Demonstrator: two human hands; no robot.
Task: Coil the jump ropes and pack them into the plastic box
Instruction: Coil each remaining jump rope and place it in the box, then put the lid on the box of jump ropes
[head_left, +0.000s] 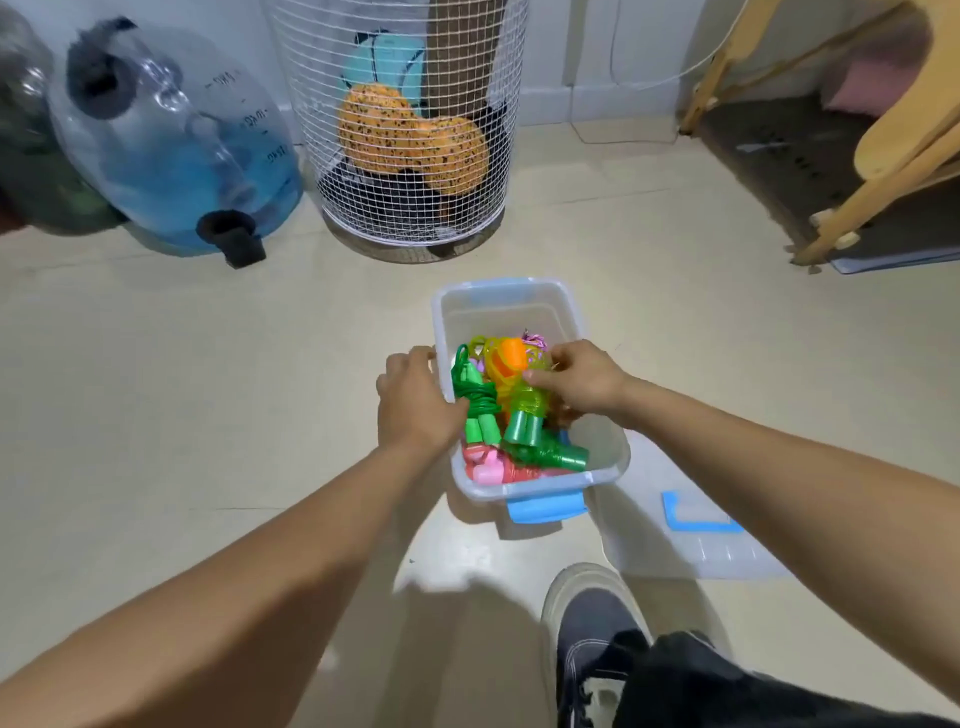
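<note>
While the plastic box (519, 304) sits on the floor (208, 415), the left hand (415, 400) grips its left rim. The right hand (576, 379) pinches a yellow-green jump rope (524, 395) inside, atop other coiled ropes (498, 462). The lid (727, 551) lies beside the box's right corner.

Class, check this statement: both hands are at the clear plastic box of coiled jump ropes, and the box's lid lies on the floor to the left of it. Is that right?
Not quite. The head view shows the lid on the floor to the right of the plastic box, not the left. The rest holds: the left hand and right hand are at the box of jump ropes.
</note>
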